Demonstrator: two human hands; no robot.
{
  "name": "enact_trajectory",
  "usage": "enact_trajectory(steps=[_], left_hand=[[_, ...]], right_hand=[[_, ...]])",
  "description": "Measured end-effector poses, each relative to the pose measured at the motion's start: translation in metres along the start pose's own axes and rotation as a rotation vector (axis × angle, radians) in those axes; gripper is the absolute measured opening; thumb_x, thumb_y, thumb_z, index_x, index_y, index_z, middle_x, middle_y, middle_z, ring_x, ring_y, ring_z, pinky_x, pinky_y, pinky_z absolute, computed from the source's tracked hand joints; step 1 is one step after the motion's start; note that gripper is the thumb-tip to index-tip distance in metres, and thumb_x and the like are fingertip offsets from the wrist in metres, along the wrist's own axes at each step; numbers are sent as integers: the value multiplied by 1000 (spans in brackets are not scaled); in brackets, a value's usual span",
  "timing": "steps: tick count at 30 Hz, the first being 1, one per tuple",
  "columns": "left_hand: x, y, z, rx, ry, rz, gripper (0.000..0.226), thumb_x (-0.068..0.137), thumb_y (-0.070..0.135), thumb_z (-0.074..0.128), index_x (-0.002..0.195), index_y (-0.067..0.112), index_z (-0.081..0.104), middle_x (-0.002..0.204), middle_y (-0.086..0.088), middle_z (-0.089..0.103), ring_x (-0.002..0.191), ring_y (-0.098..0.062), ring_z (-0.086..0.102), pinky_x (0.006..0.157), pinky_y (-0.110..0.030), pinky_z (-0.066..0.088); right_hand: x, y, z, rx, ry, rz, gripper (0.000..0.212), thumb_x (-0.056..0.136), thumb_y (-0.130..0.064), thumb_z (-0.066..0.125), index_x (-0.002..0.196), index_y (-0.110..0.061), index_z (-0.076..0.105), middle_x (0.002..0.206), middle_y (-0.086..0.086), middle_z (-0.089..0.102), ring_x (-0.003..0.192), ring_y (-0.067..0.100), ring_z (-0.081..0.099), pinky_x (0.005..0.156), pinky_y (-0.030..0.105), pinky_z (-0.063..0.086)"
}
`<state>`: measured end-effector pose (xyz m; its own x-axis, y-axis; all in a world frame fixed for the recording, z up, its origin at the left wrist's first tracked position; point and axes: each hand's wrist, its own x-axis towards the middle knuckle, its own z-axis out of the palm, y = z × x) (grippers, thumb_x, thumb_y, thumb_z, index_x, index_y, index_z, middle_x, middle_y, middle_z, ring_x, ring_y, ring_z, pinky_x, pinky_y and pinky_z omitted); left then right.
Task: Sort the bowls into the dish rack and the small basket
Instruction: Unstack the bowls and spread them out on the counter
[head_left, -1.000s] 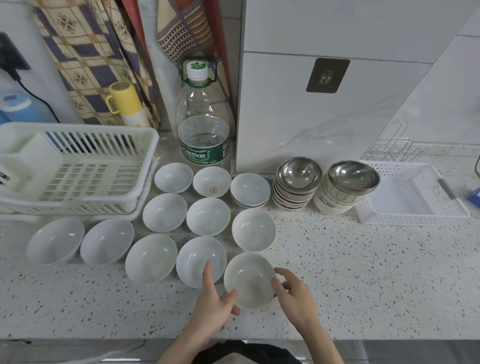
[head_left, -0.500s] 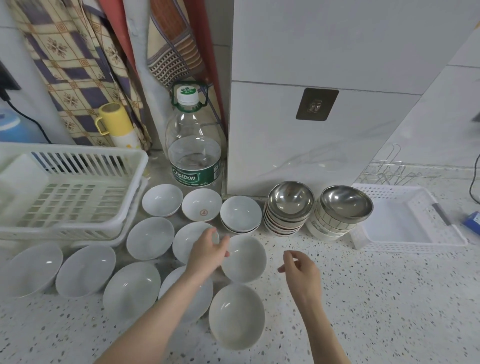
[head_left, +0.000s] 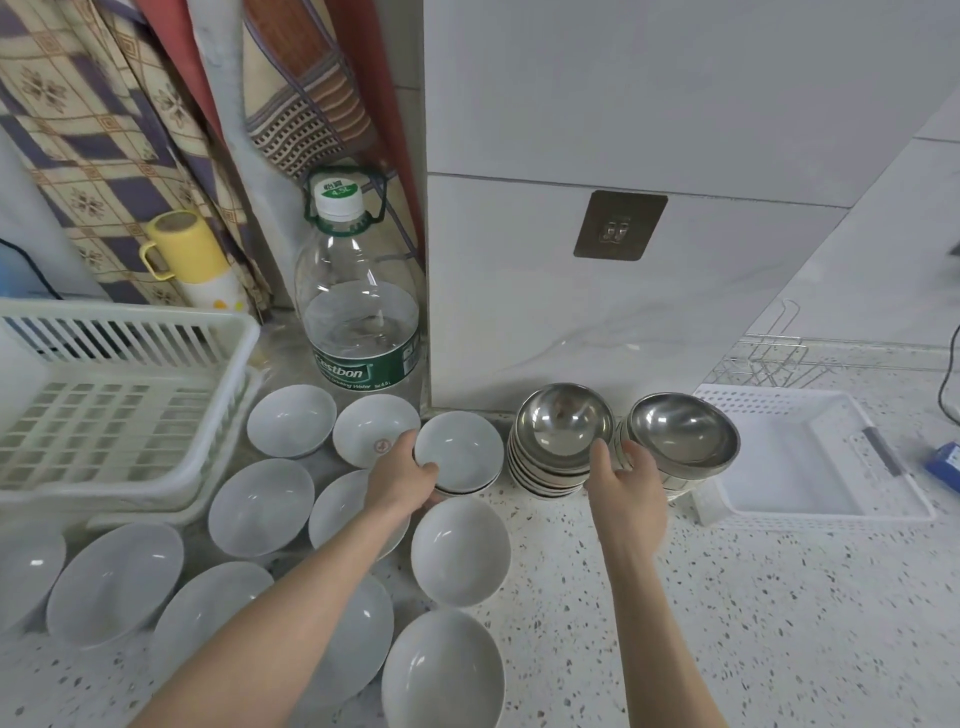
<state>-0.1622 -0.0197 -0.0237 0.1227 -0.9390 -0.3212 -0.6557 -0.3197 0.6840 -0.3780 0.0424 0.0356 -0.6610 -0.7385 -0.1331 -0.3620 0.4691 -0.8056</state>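
From the head camera, the left hand (head_left: 402, 475) grips the near rim of a small white ceramic bowl (head_left: 460, 451) topping a short stack by the wall, thumb inside it. The right hand (head_left: 628, 480) reaches between two stacks of shiny steel bowls (head_left: 563, 423); its fingers seem to curl around the right-hand stack (head_left: 683, 434), though they are partly hidden. A large clear water bottle (head_left: 361, 317) stands behind. The white slatted dish rack (head_left: 119, 400) sits far left, the shallow white perforated basket (head_left: 810, 462) far right.

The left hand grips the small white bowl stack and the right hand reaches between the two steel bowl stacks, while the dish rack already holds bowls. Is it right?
Not quite: in the head view the dish rack holds no bowls. The rest stands.
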Motion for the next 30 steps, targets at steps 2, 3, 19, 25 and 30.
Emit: enact_trajectory(steps=[2, 3, 19, 25, 30], left_hand=[[0, -1, -1, -36, -9, -7, 35, 86, 10, 56, 120, 19, 58, 84, 10, 54, 71, -29, 72, 68, -40, 59], [1, -1, -1, -38, -10, -9, 33, 86, 10, 56, 119, 18, 58, 83, 14, 48, 71, -30, 72, 67, -41, 60], [7, 1, -4, -315, -71, -51, 37, 91, 2, 43, 113, 33, 46, 55, -12, 68, 57, -32, 72, 35, -22, 38], [-3, 6, -9, -354, -102, -50, 35, 96, 1, 38, 117, 28, 42, 65, -18, 65, 34, -11, 54, 35, -22, 38], [-14, 7, -21, -478, -71, -91, 43, 96, 0, 39, 132, 23, 43, 60, -16, 66, 34, -10, 53, 37, -22, 39]], right_hand=[[7, -4, 2, -45, -10, -2, 58, 92, -45, 49, 144, -18, 43, 67, -1, 67, 62, 2, 54, 54, 22, 34], [9, -6, 3, -66, -18, -4, 57, 93, -43, 49, 143, -18, 44, 72, -5, 66, 67, 5, 56, 58, 24, 37], [22, -10, 4, -278, -18, -89, 22, 93, -22, 48, 112, -16, 58, 71, 3, 62, 67, 25, 59, 55, 26, 37], [25, -16, 1, -267, -30, -91, 24, 86, -9, 47, 66, -20, 38, 58, -3, 41, 53, 19, 38, 49, 27, 26], [19, -24, -8, -155, -14, -117, 8, 88, -13, 47, 92, -11, 54, 69, -1, 53, 58, 14, 46, 51, 27, 32]])
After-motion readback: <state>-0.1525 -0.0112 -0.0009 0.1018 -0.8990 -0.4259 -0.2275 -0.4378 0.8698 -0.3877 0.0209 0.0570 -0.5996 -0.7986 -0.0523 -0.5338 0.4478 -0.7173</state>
